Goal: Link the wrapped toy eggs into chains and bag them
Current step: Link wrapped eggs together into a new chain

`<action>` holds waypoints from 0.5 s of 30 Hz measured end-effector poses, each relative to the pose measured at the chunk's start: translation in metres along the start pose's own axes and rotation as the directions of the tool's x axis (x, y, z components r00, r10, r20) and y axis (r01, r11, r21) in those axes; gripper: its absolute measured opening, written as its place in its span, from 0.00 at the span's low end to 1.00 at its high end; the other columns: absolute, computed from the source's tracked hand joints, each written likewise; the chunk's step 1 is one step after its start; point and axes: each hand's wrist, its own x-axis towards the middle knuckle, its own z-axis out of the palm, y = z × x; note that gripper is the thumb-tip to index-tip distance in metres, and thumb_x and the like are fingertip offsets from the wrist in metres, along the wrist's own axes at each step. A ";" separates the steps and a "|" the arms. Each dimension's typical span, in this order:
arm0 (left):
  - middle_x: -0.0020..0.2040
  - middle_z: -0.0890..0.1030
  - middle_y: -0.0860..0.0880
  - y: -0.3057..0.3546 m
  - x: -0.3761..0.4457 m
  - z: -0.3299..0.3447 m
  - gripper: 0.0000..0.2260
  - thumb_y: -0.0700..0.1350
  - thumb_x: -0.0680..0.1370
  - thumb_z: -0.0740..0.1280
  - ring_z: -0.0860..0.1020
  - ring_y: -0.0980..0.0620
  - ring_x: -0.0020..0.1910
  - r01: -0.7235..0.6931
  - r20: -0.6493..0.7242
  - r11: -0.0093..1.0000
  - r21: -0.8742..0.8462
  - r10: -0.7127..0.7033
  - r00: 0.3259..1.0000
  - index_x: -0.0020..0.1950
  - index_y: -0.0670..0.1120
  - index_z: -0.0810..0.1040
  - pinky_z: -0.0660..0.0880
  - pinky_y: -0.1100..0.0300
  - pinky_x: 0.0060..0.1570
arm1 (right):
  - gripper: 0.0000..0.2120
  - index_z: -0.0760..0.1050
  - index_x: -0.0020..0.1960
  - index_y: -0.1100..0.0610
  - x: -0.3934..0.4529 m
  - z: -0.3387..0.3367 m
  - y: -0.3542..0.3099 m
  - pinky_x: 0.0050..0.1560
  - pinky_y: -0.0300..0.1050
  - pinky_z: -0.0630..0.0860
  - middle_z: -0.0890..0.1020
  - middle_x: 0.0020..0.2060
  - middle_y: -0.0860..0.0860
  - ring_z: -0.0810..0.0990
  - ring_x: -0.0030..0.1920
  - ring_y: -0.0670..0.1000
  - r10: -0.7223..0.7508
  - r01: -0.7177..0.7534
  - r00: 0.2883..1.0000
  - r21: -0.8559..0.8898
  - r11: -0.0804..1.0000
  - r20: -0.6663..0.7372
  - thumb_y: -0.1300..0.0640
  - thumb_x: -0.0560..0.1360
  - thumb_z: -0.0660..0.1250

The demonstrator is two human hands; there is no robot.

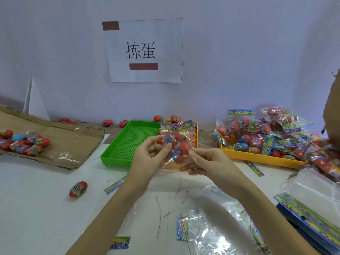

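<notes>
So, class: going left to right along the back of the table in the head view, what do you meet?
Flattened cardboard with loose eggs → green tray → bagged eggs held up in both hands → yellow tray heaped with filled bags.

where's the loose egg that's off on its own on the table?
In the head view, the lone wrapped toy egg lies on the white table, left of the left hand's forearm, below the cardboard sheet and the green tray.

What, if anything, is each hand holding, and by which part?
Both hands hold one clear bag of toy eggs. The left hand pinches its left side; the right hand grips its lower right part, fingers beneath.
</notes>
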 end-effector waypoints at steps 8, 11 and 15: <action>0.43 0.87 0.44 -0.001 0.001 -0.001 0.19 0.48 0.73 0.78 0.86 0.51 0.43 -0.018 -0.002 0.996 -0.082 0.018 1.000 0.63 0.49 0.81 0.83 0.61 0.49 | 0.15 0.81 0.63 0.62 -0.002 -0.003 -0.002 0.50 0.45 0.84 0.86 0.56 0.56 0.87 0.54 0.58 0.039 -0.038 0.999 0.173 0.984 0.001 0.54 0.83 0.64; 0.44 0.88 0.48 -0.001 0.003 -0.006 0.08 0.46 0.80 0.72 0.86 0.51 0.42 -0.051 -0.066 0.998 0.034 0.053 0.996 0.60 0.51 0.82 0.82 0.64 0.43 | 0.14 0.81 0.60 0.65 -0.002 -0.014 -0.008 0.44 0.39 0.82 0.87 0.52 0.58 0.88 0.51 0.55 0.035 -0.001 0.989 0.232 0.973 -0.141 0.57 0.83 0.64; 0.47 0.85 0.51 -0.003 0.011 -0.020 0.04 0.43 0.82 0.70 0.84 0.50 0.48 -0.109 -0.188 0.966 0.236 0.155 0.970 0.55 0.52 0.81 0.83 0.56 0.47 | 0.15 0.76 0.66 0.66 0.001 -0.044 -0.017 0.58 0.43 0.82 0.85 0.58 0.57 0.85 0.58 0.52 0.000 0.266 0.880 0.493 0.828 -0.475 0.60 0.83 0.64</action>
